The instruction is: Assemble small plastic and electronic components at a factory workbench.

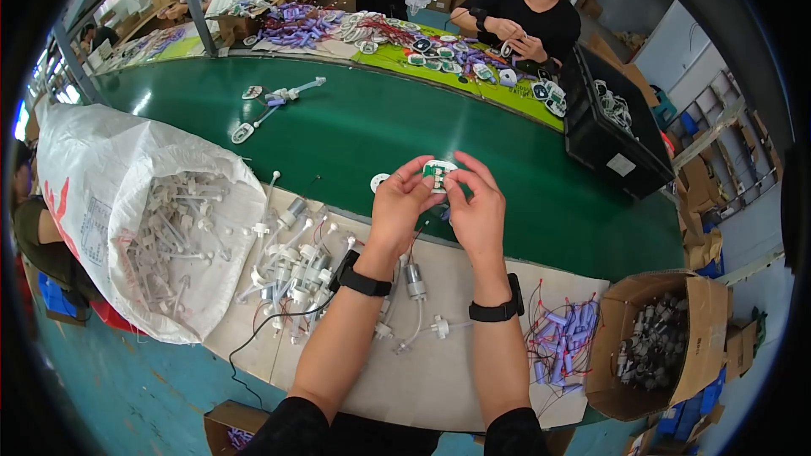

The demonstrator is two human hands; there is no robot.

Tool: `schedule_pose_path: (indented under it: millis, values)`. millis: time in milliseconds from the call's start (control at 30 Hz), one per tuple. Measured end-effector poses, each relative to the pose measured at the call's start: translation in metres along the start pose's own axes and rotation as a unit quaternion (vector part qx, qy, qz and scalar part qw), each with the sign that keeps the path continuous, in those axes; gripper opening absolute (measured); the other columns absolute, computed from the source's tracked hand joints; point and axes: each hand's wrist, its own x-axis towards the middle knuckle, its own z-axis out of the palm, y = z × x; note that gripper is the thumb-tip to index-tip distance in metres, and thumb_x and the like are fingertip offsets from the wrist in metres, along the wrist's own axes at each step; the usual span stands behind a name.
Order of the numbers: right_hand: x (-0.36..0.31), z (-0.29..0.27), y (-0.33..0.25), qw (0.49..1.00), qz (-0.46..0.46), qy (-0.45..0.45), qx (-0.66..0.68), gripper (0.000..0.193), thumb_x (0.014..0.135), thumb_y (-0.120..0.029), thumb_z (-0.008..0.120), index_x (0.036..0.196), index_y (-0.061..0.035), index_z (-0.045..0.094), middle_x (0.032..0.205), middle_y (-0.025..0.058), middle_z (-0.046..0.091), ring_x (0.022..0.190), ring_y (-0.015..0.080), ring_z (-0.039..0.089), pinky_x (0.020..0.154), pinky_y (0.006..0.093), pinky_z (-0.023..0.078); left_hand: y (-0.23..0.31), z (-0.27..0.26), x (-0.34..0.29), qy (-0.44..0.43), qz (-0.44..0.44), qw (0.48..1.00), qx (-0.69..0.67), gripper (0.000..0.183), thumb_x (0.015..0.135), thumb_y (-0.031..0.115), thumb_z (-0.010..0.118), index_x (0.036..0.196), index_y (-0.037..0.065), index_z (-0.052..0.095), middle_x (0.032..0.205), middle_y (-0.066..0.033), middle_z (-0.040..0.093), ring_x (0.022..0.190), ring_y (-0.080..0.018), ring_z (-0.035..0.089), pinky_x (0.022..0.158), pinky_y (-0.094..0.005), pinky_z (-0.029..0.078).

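Observation:
Above the near edge of the green belt, my left hand (400, 205) and my right hand (476, 209) pinch a white oval casing with a green circuit board (439, 171) between their fingers and thumbs. Its board side faces up. Close to my left fingers lies a small white round part (378, 181), partly covered by the hand. Between my forearms, a silver cylindrical motor (415, 280) with a white end and a clear tube rests on the beige work surface (422, 380). Thin wires run up from it toward my hands; their far ends are hidden.
A white sack (110, 169) of clear plastic tube parts lies at left, beside a heap of motors with tubes (296, 274). Purple battery cells (568, 338) and a cardboard box (697, 346) of dark parts sit at right. Across the belt (338, 131), a person (528, 13) works near a black crate (617, 139).

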Motion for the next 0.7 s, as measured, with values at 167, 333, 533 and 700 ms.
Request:
schedule_pose_path:
  millis: [167, 333, 533, 700]
  values:
    - [-0.001, 0.001, 0.000, 1.000, -0.018, -0.001, -0.019, 0.009, 0.088, -0.004, 0.064, 0.094, 0.0016, 0.068, 0.125, 0.0123, 0.066, 0.095, 0.0311, 0.068, 0.078, 0.0357, 0.054, -0.002, -0.002, 0.001, -0.001, 0.017, 0.999, 0.046, 0.035, 0.095, -0.002, 0.056, 0.130, -0.002, 0.055, 0.106, -0.0075, 0.067, 0.091, -0.0117, 0.066, 0.081, -0.0249, 0.059]
    - [-0.003, 0.002, 0.004, 0.998, -0.036, 0.002, -0.049, 0.009, 0.088, -0.002, 0.062, 0.094, 0.0024, 0.067, 0.126, 0.0129, 0.065, 0.086, 0.0315, 0.069, 0.075, 0.0358, 0.055, -0.004, -0.004, 0.003, 0.004, 0.033, 0.995, 0.093, 0.035, 0.095, -0.003, 0.057, 0.129, -0.003, 0.056, 0.105, -0.0073, 0.068, 0.091, -0.0120, 0.067, 0.080, -0.0249, 0.060]
    - [-0.003, 0.002, 0.008, 0.995, -0.068, -0.015, -0.072, 0.009, 0.088, 0.001, 0.061, 0.095, 0.0008, 0.067, 0.125, 0.0102, 0.065, 0.084, 0.0269, 0.068, 0.069, 0.0321, 0.053, -0.005, -0.005, 0.003, 0.018, 0.024, 0.996, 0.081, 0.034, 0.095, -0.002, 0.057, 0.129, -0.003, 0.056, 0.104, -0.0075, 0.068, 0.092, -0.0132, 0.067, 0.080, -0.0252, 0.060]
    - [-0.002, -0.002, 0.002, 0.997, -0.065, -0.007, -0.050, 0.008, 0.088, 0.001, 0.062, 0.095, 0.0009, 0.067, 0.120, 0.0091, 0.065, 0.083, 0.0268, 0.067, 0.069, 0.0329, 0.054, -0.003, -0.004, 0.004, 0.005, 0.023, 0.998, 0.056, 0.033, 0.096, -0.001, 0.056, 0.129, -0.002, 0.056, 0.105, -0.0078, 0.068, 0.093, -0.0141, 0.067, 0.083, -0.0268, 0.060]
